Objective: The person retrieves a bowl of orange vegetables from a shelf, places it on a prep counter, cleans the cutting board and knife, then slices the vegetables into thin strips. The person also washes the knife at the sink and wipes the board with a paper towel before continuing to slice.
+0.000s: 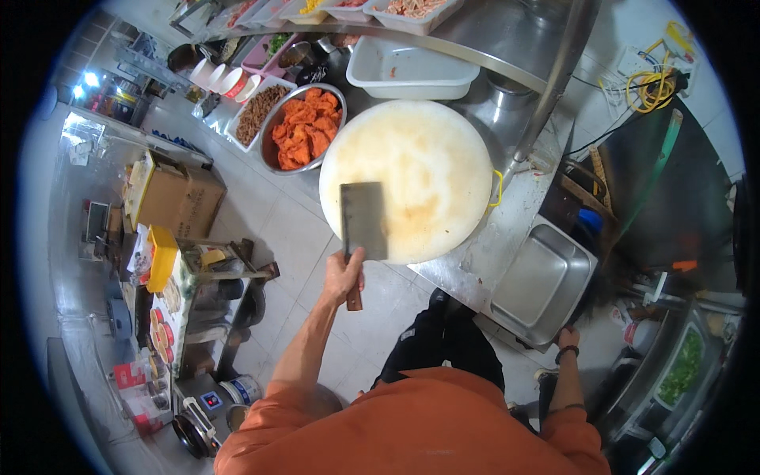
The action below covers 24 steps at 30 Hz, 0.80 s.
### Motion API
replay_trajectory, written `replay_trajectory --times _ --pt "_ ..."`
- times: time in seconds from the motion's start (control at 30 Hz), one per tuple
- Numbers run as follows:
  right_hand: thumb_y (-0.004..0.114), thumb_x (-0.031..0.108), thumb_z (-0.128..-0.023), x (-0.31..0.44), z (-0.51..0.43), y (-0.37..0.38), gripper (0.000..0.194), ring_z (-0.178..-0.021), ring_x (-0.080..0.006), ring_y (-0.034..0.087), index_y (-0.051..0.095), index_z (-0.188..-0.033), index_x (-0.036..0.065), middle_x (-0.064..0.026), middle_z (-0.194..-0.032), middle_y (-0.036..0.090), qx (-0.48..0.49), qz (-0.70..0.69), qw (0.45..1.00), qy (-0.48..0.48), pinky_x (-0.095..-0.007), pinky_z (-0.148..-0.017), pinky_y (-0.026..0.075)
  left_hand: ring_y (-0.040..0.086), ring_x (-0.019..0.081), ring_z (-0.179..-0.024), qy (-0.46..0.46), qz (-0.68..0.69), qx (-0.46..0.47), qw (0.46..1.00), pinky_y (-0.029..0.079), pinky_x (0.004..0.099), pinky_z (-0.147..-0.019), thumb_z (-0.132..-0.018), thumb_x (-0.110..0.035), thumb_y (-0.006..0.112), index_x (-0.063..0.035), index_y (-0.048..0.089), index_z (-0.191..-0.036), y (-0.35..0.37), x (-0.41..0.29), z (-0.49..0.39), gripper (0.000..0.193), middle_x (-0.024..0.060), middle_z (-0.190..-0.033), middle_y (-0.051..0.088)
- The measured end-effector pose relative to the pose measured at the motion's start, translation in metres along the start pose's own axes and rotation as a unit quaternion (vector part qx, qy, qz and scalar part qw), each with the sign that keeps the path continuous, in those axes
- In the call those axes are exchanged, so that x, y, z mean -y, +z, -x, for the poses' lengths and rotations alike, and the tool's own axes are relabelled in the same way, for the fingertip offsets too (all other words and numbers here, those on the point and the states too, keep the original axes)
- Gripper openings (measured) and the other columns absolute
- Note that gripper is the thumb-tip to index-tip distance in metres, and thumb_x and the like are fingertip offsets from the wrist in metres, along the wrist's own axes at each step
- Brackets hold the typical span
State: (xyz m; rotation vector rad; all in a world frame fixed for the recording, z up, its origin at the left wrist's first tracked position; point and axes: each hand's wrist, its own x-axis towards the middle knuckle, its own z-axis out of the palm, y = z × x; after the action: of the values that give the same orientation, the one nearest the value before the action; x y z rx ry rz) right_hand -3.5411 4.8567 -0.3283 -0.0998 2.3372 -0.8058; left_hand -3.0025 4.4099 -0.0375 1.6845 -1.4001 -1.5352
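Observation:
My left hand (344,278) is closed around the wooden handle of a Chinese cleaver (364,219). The blade's broad face shows over the near left edge of a large round white chopping board (415,172). Whether the blade touches the board I cannot tell. Yellowish stains mark the board's surface, and a yellow handle (499,189) sticks out at its right side. My right hand (568,337) is low on the right, at the near corner of a rectangular stainless steel pan (537,279). Its fingers are partly hidden, so a grip on the pan's rim is unclear.
Left of the board stand a steel bowl of red-orange marinated meat (304,127) and a tray of brown shredded food (259,114). A white plastic tub (411,71) sits behind it, under a steel shelf (487,41). A large dark wok (683,166) is at right.

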Motion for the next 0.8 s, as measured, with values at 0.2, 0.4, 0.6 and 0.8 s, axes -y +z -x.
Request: replay_trajectory --times 0.2,0.4,0.6,0.8 --pt "0.081 0.024 -0.077 0.048 0.015 0.002 0.045 -0.075 -0.0315 0.070 0.070 -0.107 -0.006 -0.0176 -0.088 0.073 -0.040 0.070 0.996 -0.040 -0.0432 -0.070 0.055 0.052 0.0151 -0.039 0.009 -0.003 0.054 0.998 0.042 0.0333 -0.036 -0.106 -0.026 0.065 0.0023 0.055 -0.082 0.080 -0.024 0.002 0.039 0.0057 -0.053 0.053" --pt "0.083 0.030 -0.070 0.078 0.030 -0.020 0.039 -0.077 -0.0314 0.067 0.066 -0.080 -0.003 -0.0169 -0.079 0.068 -0.068 0.121 0.990 0.014 -0.0423 -0.076 0.054 0.051 0.0144 -0.040 0.021 0.017 0.001 1.000 0.042 0.0325 -0.036 -0.104 -0.027 0.068 0.0000 0.057 -0.084 0.056 -0.005 -0.016 0.035 0.0037 -0.057 0.053" --pt "0.074 0.019 -0.072 0.062 0.080 -0.064 0.035 -0.062 -0.0245 0.042 0.046 -0.067 -0.001 -0.0109 -0.064 0.046 -0.080 0.084 0.986 -0.117 -0.0434 -0.061 0.039 0.053 0.0150 -0.042 0.002 0.042 -0.071 0.997 0.045 0.0338 -0.036 -0.103 -0.031 0.068 -0.0013 0.056 -0.079 -0.041 0.006 -0.034 0.040 0.0052 -0.058 0.055" --pt "0.070 0.007 -0.076 0.036 0.179 -0.126 0.030 -0.064 -0.0130 0.039 0.042 -0.066 0.005 0.0015 -0.065 0.044 -0.117 -0.038 0.990 -0.071 -0.0341 -0.059 0.036 0.053 0.0162 -0.040 0.044 -0.014 0.004 0.999 0.044 0.0349 -0.036 -0.105 -0.026 0.065 0.0015 0.057 -0.076 0.023 -0.019 -0.029 0.041 0.0058 -0.053 0.054"
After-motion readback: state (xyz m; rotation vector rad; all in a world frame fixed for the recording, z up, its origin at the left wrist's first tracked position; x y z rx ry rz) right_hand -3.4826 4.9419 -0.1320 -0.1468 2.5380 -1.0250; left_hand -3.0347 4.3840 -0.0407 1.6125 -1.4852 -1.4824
